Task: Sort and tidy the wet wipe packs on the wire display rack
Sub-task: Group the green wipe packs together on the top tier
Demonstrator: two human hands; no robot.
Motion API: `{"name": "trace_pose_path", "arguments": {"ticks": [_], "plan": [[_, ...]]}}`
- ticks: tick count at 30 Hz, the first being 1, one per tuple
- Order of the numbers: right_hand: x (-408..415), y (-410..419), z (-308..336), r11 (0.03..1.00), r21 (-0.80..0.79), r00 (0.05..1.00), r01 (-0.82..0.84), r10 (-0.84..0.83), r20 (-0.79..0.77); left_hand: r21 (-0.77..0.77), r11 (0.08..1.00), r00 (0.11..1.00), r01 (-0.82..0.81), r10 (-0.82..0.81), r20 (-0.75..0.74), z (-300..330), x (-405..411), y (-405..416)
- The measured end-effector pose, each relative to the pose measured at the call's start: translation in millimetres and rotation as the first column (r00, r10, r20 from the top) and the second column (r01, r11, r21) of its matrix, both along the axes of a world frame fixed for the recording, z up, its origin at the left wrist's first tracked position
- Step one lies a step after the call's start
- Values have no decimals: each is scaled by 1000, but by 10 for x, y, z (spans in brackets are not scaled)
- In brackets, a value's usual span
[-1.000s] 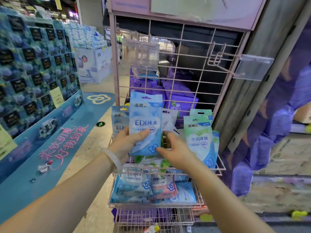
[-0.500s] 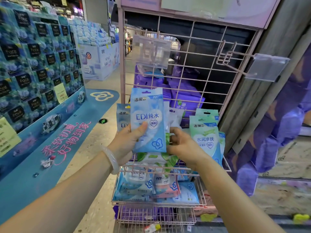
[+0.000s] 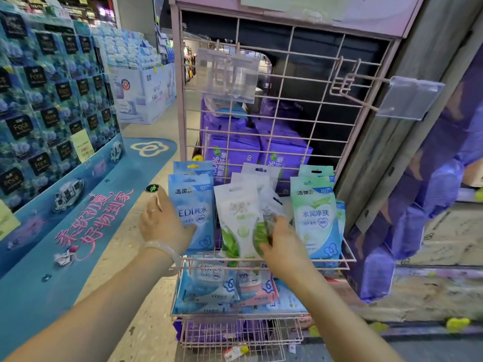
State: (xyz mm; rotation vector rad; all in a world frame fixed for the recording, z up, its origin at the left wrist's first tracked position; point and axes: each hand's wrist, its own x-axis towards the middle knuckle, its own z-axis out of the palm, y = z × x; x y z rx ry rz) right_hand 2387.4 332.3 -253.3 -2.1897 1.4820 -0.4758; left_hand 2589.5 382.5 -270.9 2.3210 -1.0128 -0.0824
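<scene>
Blue EDI wipe pack [image 3: 193,212] upright on the wire rack [image 3: 347,257], left hand [image 3: 163,226] gripping its edge; right hand [image 3: 282,244] pinches a white-green pack [image 3: 240,220].

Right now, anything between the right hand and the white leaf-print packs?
Nothing visible. The right hand is already on the white leaf-print packs in the top basket; the left hand is on the blue pack beside them.
</scene>
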Motion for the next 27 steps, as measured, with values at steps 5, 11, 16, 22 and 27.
{"name": "trace_pose_path", "arguments": {"ticks": [5, 11, 16, 22, 27], "plan": [[8, 40, 35, 998, 59, 999, 36, -36, -13, -277, 892, 934, 356, -338, 111, 34, -489, 35], [64, 42, 45, 980, 199, 940, 7, -74, 332, -66, 877, 796, 476, -461, -393, 42, -666, -211], [157, -66, 108, 951, 278, 676, -136, -116, 728, -437, 833, 734, 340, -526, -430, 112, -675, -363], [345, -240, -20, 857, 499, 673, -129, -294, 679, -395, 880, 512, 262, -474, -717, 107, -702, -415], [409, -281, 28, 900, 402, 612, -169, -224, 759, -550, 825, 476, 130, -539, -695, 104, -717, -464]]}}
